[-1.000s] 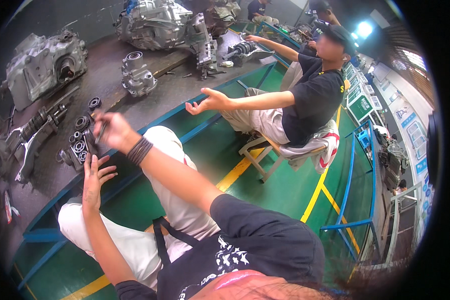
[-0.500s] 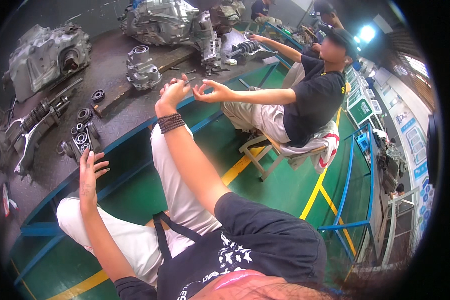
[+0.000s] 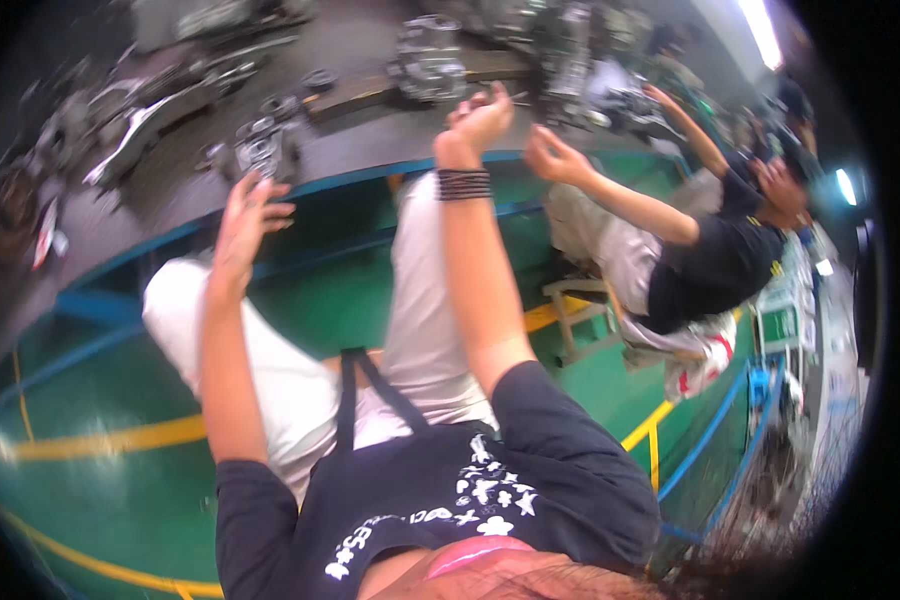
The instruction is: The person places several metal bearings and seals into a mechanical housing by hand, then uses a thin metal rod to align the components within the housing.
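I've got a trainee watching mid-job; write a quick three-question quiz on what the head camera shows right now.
1. True or false: the glossy green floor carries yellow stripes.
2. Which of the wearer's hands has the dark multi-strand bracelet at its wrist?
3. In the picture, which is nearest the left hand: (a) the upright silver metal housing, (b) the cluster of small round grey metal parts, (c) the bracelet?

Key: 1. True. 2. The right hand. 3. b.
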Motion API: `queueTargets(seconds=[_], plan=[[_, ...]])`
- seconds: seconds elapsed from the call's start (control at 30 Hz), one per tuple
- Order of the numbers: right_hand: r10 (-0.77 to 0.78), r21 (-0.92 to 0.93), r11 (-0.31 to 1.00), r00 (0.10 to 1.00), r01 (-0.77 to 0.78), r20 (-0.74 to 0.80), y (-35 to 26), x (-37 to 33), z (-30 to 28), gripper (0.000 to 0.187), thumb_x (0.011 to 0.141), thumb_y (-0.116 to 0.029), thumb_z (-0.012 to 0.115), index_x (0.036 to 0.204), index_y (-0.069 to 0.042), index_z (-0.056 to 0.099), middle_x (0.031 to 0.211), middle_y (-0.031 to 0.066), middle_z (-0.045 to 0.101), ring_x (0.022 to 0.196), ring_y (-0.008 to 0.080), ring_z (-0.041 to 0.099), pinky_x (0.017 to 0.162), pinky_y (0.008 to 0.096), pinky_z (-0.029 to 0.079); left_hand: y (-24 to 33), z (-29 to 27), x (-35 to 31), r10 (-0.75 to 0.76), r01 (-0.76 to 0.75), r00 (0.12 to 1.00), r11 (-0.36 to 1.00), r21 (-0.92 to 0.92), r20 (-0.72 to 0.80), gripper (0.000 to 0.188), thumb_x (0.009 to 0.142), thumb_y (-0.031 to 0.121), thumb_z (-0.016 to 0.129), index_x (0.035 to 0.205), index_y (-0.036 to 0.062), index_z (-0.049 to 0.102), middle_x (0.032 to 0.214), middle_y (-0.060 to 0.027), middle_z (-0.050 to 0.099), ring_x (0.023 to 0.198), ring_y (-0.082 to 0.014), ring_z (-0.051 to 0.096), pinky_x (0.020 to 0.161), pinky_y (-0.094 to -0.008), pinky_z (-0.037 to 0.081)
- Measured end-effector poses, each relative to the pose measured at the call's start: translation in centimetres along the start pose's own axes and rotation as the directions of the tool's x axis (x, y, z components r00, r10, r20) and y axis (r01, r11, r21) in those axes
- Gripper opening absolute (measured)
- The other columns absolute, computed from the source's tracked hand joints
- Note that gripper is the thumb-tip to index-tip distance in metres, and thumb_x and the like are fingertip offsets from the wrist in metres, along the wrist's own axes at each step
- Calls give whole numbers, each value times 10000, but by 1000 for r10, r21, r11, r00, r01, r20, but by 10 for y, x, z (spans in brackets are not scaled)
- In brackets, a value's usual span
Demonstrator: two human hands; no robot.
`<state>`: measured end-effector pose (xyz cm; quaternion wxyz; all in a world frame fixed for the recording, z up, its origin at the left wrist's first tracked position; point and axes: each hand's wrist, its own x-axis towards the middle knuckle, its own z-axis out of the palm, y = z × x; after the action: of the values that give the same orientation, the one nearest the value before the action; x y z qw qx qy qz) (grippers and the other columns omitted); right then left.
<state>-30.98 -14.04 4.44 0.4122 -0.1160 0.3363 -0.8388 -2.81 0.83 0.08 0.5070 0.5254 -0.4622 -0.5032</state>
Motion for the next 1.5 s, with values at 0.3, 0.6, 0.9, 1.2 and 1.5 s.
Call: queueTargets(seconds=[0.3, 0.6, 0.9, 1.2, 1.5], plan=[[486, -32, 859, 795, -511, 363, 25, -31, 12, 598, 921, -710, 437, 646, -189, 335, 554, -48, 282, 470, 107, 200, 448, 292, 128, -17, -5, 19, 121, -76, 965, 977, 197, -230, 357, 1004, 235, 550, 1295, 28, 566, 1124, -116, 674, 855, -185, 658, 759, -310, 542], [568, -423, 822, 613, -381, 549, 38, -75, 20, 597, 927, -666, 502, 607, -204, 303, 555, -74, 246, 441, 68, 184, 430, 259, 117, -34, 7, 56, 524, -33, 841, 303, 952, -138, 413, 849, 216, 707, 1233, 87, 624, 1183, -111, 617, 1148, -314, 542, 968, -475, 450], [578, -511, 801, 625, -312, 524, 36, -78, 18, 600, 934, -658, 501, 626, -192, 284, 570, -74, 263, 439, 55, 193, 419, 245, 107, -32, 8, 61, 567, -38, 819, 202, 979, -85, 417, 843, 188, 723, 1235, 85, 625, 1130, -114, 652, 1101, -307, 568, 914, -459, 455], [579, -608, 764, 645, -216, 499, 41, -87, 19, 593, 934, -650, 520, 639, -189, 293, 583, -71, 295, 446, 45, 225, 416, 235, 121, -24, -4, 64, 562, -137, 821, 371, 919, -104, 421, 816, 201, 762, 1217, 138, 651, 1143, -91, 690, 1061, -329, 588, 924, -426, 477], [440, -591, 415, 416, 692, 796, 83, -116, 11, 326, 810, -321, 764, 1019, -86, 677, 958, 202, 721, 912, 363, 699, 795, 417, 539, 0, -32, 43, 313, -334, 795, 941, 57, -519, 473, 883, 292, 772, 1222, -2, 625, 1094, -58, 697, 889, -141, 626, 815, -286, 491]])
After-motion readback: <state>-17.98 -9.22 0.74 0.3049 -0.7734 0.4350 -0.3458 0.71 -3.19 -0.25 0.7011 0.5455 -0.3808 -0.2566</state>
